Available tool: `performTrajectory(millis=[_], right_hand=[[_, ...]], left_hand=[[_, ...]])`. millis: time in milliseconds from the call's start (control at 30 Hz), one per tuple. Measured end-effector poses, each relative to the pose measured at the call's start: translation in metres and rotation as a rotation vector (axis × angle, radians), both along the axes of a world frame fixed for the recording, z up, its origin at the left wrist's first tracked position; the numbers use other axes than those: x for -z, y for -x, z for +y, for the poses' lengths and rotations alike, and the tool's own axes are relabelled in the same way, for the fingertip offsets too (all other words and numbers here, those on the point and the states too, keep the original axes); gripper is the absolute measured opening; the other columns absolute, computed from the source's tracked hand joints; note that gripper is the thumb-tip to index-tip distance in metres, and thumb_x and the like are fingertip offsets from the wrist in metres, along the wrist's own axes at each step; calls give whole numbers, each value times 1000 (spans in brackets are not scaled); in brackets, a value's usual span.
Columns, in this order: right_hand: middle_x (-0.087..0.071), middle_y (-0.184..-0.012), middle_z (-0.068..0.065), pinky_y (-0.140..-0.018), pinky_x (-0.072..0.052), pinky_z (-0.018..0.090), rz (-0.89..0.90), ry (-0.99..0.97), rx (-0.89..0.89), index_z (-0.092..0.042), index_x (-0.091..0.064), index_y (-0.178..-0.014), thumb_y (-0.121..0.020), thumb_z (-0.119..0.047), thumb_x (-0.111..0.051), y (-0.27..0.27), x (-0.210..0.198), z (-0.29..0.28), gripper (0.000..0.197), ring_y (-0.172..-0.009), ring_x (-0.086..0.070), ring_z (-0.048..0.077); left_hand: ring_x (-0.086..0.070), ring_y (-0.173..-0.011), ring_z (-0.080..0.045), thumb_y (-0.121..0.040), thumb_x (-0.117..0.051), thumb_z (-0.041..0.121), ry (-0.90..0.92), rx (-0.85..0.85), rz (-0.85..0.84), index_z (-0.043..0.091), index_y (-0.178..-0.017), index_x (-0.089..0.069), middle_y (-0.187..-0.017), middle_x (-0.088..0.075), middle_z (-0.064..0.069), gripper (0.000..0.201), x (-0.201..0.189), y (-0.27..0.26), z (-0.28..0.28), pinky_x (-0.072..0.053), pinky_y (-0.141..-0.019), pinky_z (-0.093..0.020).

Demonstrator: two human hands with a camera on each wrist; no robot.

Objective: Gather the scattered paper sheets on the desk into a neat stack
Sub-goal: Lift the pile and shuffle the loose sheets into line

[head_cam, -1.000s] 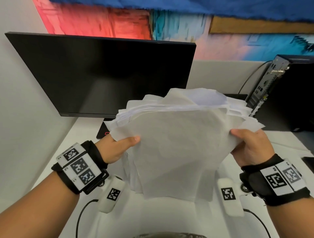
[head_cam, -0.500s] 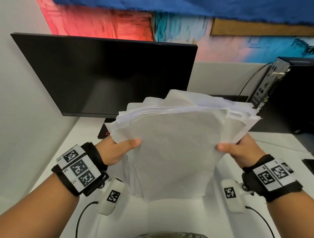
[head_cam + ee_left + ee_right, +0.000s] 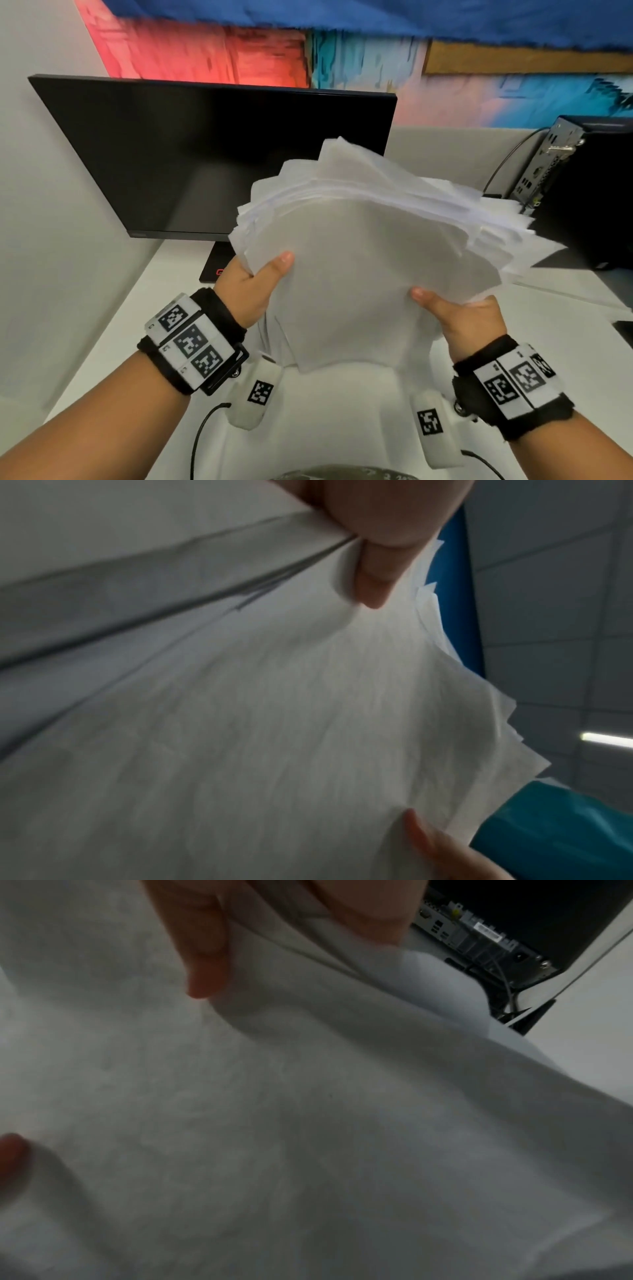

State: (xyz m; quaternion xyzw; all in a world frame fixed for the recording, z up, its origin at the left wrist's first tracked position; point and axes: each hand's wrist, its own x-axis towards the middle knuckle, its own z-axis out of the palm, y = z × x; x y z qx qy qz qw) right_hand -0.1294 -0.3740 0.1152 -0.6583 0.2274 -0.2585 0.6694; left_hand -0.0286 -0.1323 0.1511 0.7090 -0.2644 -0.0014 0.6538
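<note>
A thick bundle of white paper sheets (image 3: 349,267) is held up above the white desk (image 3: 342,421), tilted, with its edges fanned and uneven. My left hand (image 3: 255,279) grips its left edge, thumb on the near face. My right hand (image 3: 455,315) grips the lower right edge, thumb on the near face too. The left wrist view is filled by the sheets (image 3: 274,723), with my left thumb at the top and the right thumb at the bottom. In the right wrist view the paper (image 3: 308,1123) covers nearly everything, and fingers (image 3: 205,947) press on it.
A black monitor (image 3: 205,154) stands at the back left, its stand base (image 3: 214,265) just behind the bundle. A black computer case (image 3: 589,192) with cables stands at the right. More flat paper (image 3: 565,291) lies on the desk at the right. A dark object (image 3: 625,330) touches the right edge.
My right hand has slid down and inward along the bundle's right edge. The bundle has tilted, its right side now fanning out further. The left hand has kept its grip.
</note>
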Motion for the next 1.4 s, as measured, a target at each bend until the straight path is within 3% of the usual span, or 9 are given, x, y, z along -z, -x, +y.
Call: performTrajectory(millis=[200,367,533,667,767,1033,1133,1267,1400], right_hand=[[-77,-87,-4,-73,-57,24,-95,-10,-338,-28,-76,-83,-26,-47,-90,6,6,-3,62,-84,-73,13],[-75,-69,-12,-66,-58,24,-48,-25,-213,-22,-69,-79,-65,3,-78,-8,11,3,30,-76,-72,15],[-77,-84,-3,-78,-58,32,-107,-37,-269,-24,-74,-80,-50,-11,-83,-2,5,-6,34,-85,-73,18],[-76,-92,-9,-75,-56,20,-128,41,-412,-37,-72,-89,-36,-37,-89,-1,1,-11,55,-90,-71,10],[-76,-88,-9,-70,-56,17,-146,14,-394,-29,-69,-91,-43,-19,-84,-5,2,-10,51,-92,-70,15],[-76,-89,-7,-74,-58,22,-157,-8,-420,-35,-73,-83,-45,-16,-82,0,1,-9,44,-92,-70,18],[-76,-91,-4,-75,-57,24,-152,-3,-430,-37,-74,-85,-29,-44,-90,3,1,-7,59,-88,-72,14],[-76,-95,-2,-77,-57,25,-158,-5,-444,-36,-73,-89,-26,-49,-90,3,1,-6,66,-90,-72,14],[-76,-92,-5,-79,-57,25,-172,7,-413,-28,-70,-92,-43,-24,-86,4,1,-3,52,-93,-71,18]], left_hand=[[-64,-101,4,-63,-66,39,-92,32,-94,38,-104,-59,-97,-72,21,41,2,-6,10,-51,-87,-14],[-64,-102,-19,-55,-65,48,-138,-75,68,39,-94,-60,-100,-67,8,40,16,-17,5,-50,-97,-43],[-66,-97,3,-61,-68,40,-107,-32,-40,29,-105,-62,-96,-72,23,46,-10,-15,14,-51,-81,-11],[-66,-94,-3,-59,-73,33,28,-52,-139,36,-105,-59,-96,-71,19,49,-54,-8,9,-53,-80,-17],[-69,-97,-14,-64,-74,33,35,-42,-195,35,-102,-61,-100,-73,6,41,-78,-1,-7,-54,-89,-34],[-61,-92,4,-73,-72,31,-204,-227,-343,37,-81,-66,-84,-66,24,11,-76,-3,-33,-46,-93,-15],[-55,-94,11,-75,-69,31,-225,-243,-431,40,-95,-57,-90,-60,28,25,-77,-4,-34,-38,-87,0],[-60,-99,-6,-77,-65,37,-283,-198,-455,37,-89,-62,-94,-65,13,12,-78,-1,-34,-46,-94,-23],[-61,-80,1,-75,-59,27,-166,-208,-319,36,-67,-60,-80,-66,12,13,-82,0,-33,-48,-76,-10]])
